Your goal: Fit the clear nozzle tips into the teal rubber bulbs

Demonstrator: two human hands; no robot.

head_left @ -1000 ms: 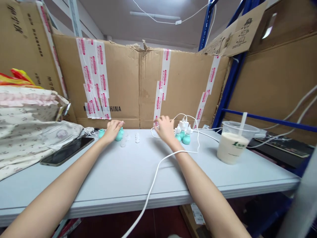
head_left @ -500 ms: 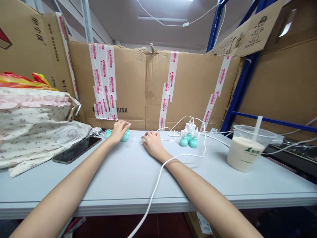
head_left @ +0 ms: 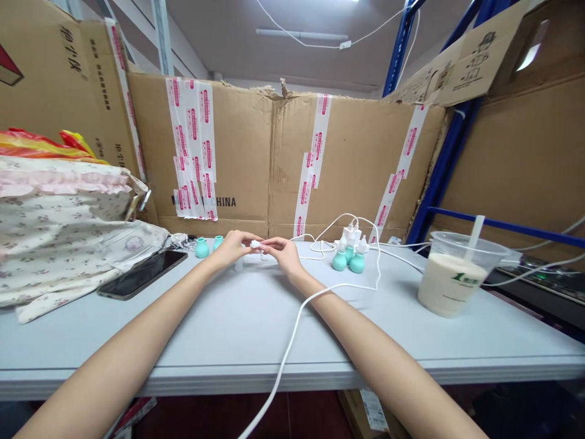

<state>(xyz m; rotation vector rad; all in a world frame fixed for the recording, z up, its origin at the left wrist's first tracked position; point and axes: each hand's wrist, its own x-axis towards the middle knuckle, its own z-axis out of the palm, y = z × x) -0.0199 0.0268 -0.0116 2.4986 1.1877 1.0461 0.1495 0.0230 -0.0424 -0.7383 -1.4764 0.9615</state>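
My left hand (head_left: 234,249) and my right hand (head_left: 284,252) meet above the middle of the tabletop. Between their fingertips is a small whitish plastic piece (head_left: 255,244), pinched from both sides; its exact kind is too small to make out. Two teal bulbs (head_left: 202,247) with open necks stand just left of my left hand, one partly behind it. Small clear plastic pieces (head_left: 239,266) lie below the hands, partly hidden. To the right of my right hand stand several teal bulbs (head_left: 357,263) fitted with clear pointed tips.
A white cable (head_left: 292,341) runs across the table and over its front edge. On the right stands a cup of milky drink (head_left: 452,283) with a straw. A phone (head_left: 142,275) and a floral cloth bag (head_left: 59,238) lie left. Cardboard (head_left: 247,158) walls the back.
My hands have come together, the right one moving left. The small whitish piece is now between their fingertips. My left hand has left the bulb area, and a second bulb shows beside it.
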